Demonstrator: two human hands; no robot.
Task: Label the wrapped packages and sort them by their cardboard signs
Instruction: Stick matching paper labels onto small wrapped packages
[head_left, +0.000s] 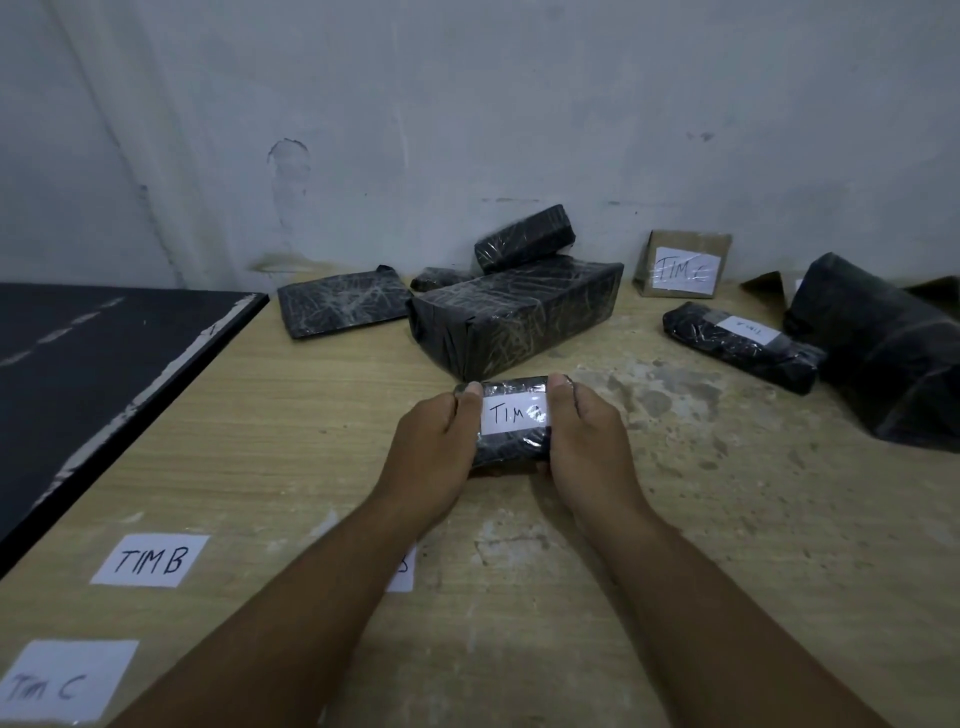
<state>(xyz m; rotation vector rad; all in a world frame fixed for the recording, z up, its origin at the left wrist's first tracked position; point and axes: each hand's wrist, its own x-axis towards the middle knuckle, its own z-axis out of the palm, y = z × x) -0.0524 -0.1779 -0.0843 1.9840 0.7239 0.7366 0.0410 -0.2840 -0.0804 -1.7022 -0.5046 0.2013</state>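
A small black wrapped package (511, 449) with a white paper label (511, 414) reading "TIM" plus a half-hidden letter sits at mid-table. My left hand (434, 441) grips its left end, thumb on top. My right hand (584, 441) grips its right end, thumb on the top edge. Unlabelled black packages lie behind: a large one (519, 317), a flat one (340, 304), a small one (524, 236) leaning on the wall and a tiny one (436, 278). A cardboard sign (683, 265) marked "TIM" stands at the back right, with a labelled package (737, 345) in front of it.
Loose white labels lie near me on the wooden table (291, 441): "TIM B" (150, 560), "TIM C" (62, 680), and one (402, 569) mostly hidden under my left forearm. A black board (93, 364) covers the left side. A big black-wrapped bundle (883, 348) fills the right edge.
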